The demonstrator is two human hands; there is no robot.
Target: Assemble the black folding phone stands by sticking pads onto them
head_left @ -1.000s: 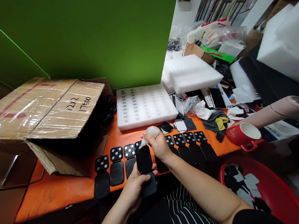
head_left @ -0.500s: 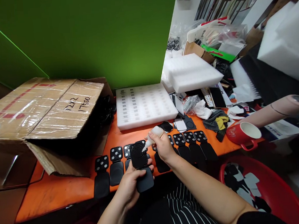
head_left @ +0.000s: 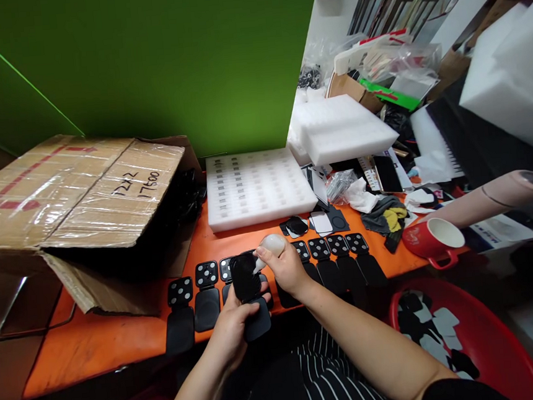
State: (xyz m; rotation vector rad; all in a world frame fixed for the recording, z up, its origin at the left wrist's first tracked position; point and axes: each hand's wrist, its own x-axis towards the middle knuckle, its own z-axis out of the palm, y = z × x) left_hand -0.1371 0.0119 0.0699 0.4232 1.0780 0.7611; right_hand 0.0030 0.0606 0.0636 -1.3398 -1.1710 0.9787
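Note:
My left hand (head_left: 235, 327) grips an opened black folding case (head_left: 245, 276), thumb on its smooth lower flap, fingers behind it. The upper half faces up and looks ridged. In my right hand (head_left: 287, 266) is a small white squeeze bottle (head_left: 273, 244), tilted so that its narrow nozzle points down at the upper half's right side. Whether the nozzle touches it, I cannot tell. On both sides lie several similar opened cases (head_left: 206, 274), their upper halves dotted with pale round spots. My hands hide part of the row.
Behind my hands is a white foam block (head_left: 259, 191) with slots. An open cardboard box (head_left: 102, 189) stands left on the orange table (head_left: 102, 345). At right are a red mug (head_left: 433, 241), a pink flask (head_left: 504, 198), cloth gloves (head_left: 384, 214) and a red basin (head_left: 497, 335) holding flat pieces.
The squeeze bottle has tipped more upright, its base swinging left and toward me. The folding case in my left hand has shifted very slightly left.

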